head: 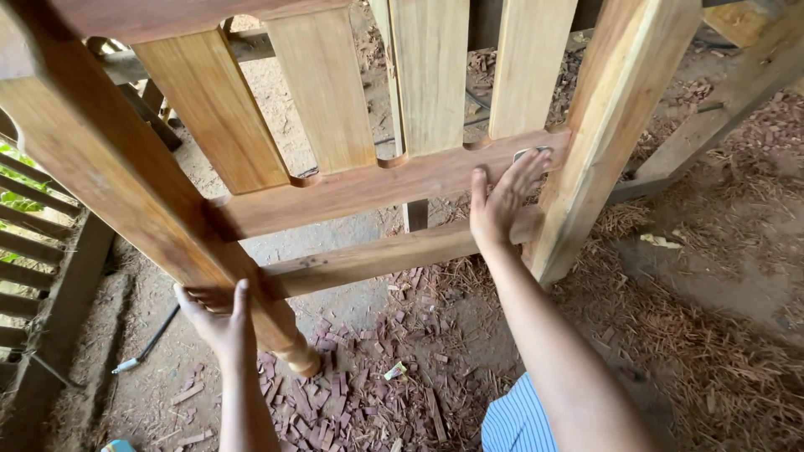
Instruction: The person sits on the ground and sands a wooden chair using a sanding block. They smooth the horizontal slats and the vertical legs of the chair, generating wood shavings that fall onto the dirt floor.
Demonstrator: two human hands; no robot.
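- Work piece: wooden chair-back frame, unfinished, tilted toward the camera, standing on a dirt floor littered with wood chips and shavings.
- Right hand lies flat against the upper cross rail at its right end, just where the rail meets the right post. Fingers extended and slightly spread, pointing up and right along the rail; thumb up, apart from them.
- A small grey pad-like piece shows under the fingertips, pressed onto the rail. Probably abrasive; can't confirm.
- Rail long axis runs lower left to upper right; the hand is aligned with it, at the joint end. Free rail length lies entirely to the left of the fingers.
- Left hand wraps the left post low down, just above the turned foot, close to where the lower rail joins. Fingers curled round the post, thumb up on its near face: a bracing grip.
- Right hand is the nearer one to the upper rail; left hand is well apart from it, below.
- Vertical slats sit in the top edge of the upper rail, untouched.
- Thin tool with pale tip lies on the floor left of the left hand, not touched.
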